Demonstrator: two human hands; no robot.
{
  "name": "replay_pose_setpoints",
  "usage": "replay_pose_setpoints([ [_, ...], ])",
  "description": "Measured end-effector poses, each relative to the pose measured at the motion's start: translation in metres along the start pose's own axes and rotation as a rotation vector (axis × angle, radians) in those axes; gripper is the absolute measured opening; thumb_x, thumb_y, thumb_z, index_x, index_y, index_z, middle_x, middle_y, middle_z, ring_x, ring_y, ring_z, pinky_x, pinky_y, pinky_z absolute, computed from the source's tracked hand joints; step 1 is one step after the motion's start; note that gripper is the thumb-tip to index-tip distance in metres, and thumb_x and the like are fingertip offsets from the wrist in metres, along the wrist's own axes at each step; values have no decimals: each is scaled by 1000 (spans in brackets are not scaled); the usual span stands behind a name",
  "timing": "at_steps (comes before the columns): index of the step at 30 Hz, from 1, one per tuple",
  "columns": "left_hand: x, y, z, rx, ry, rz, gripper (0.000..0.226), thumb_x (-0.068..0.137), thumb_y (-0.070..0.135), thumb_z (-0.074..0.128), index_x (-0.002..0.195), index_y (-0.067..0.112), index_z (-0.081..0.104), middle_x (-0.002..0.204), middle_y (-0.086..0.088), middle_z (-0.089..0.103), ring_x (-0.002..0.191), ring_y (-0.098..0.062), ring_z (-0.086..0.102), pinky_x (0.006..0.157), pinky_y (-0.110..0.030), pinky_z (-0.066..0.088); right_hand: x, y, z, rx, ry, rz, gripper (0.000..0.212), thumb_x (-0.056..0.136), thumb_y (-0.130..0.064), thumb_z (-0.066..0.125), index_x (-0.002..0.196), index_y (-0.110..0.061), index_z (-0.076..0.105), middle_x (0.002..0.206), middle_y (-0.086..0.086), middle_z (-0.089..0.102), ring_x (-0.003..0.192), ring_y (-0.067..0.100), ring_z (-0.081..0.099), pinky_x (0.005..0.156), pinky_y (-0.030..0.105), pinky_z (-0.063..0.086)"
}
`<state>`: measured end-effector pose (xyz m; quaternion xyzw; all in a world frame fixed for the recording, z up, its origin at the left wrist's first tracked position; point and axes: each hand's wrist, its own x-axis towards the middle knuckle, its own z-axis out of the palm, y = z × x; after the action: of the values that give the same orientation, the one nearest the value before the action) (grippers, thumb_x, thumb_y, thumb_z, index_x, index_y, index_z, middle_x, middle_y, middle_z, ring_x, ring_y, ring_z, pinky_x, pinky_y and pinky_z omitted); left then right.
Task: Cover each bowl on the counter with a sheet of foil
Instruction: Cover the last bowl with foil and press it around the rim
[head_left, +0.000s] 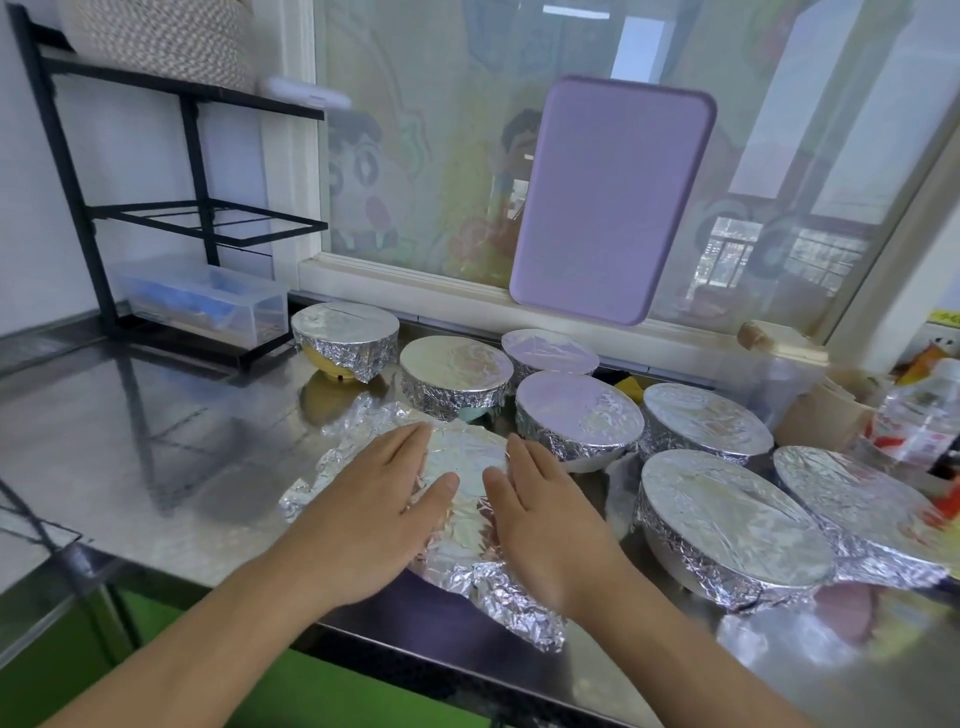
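A crumpled sheet of foil (467, 467) lies draped over a bowl near the counter's front edge; the bowl itself is hidden under it. My left hand (379, 499) presses flat on the left side of the foil with straight fingers. On the right side my right hand (540, 509) rests on the same sheet, fingers straight as well. The foil's loose edges stick out at the left and hang toward the front. Behind and to the right stand several bowls with foil wrapped tightly round their rims, among them a yellow bowl (345, 338) and a large one (722, 525).
The steel counter (156, 441) stretches to the left. A black rack (156, 218) with a clear plastic box (208, 301) stands at the back left. A purple cutting board (608, 202) leans on the window. Bottles and packets (914, 415) crowd the far right.
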<state>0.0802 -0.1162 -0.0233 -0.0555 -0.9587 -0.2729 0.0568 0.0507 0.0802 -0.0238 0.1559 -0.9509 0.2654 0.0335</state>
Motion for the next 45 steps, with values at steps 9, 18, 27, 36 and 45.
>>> replay_pose_setpoints([
  [9,-9,16,0,68,78,-26,72,110,54,26,167,16,7,172,6,8,159,-12,4,121,-20,2,49,-14,-9,-237,-78,-281,60,111,-45,22,166,-21,25,174,-4,21,161,12,12,131,38,14],
  [18,-7,9,3,231,-37,-26,85,102,66,2,167,13,-11,176,-3,-12,161,-14,-10,129,-30,-4,41,-16,-8,-253,-168,-114,54,110,-37,20,150,-11,45,159,10,43,146,31,40,116,48,40],
  [27,-15,18,-8,216,82,-7,69,110,50,15,168,17,-1,175,4,-1,161,-11,0,121,-25,-5,31,-22,-6,-342,57,-153,63,106,-53,18,146,-15,48,150,1,50,145,21,41,118,41,37],
  [36,-13,16,14,261,98,-38,83,94,45,2,162,-1,19,171,-21,18,159,-36,14,129,-45,15,39,-20,1,-170,-90,-170,49,112,-40,31,155,-20,44,158,-1,46,146,21,42,120,41,36],
  [45,-19,11,-18,244,91,-123,72,109,51,20,166,13,-3,174,-2,1,161,-22,11,131,-40,19,35,-24,2,-347,21,-134,67,101,-57,7,131,-18,53,129,2,57,125,25,51,103,41,41],
])
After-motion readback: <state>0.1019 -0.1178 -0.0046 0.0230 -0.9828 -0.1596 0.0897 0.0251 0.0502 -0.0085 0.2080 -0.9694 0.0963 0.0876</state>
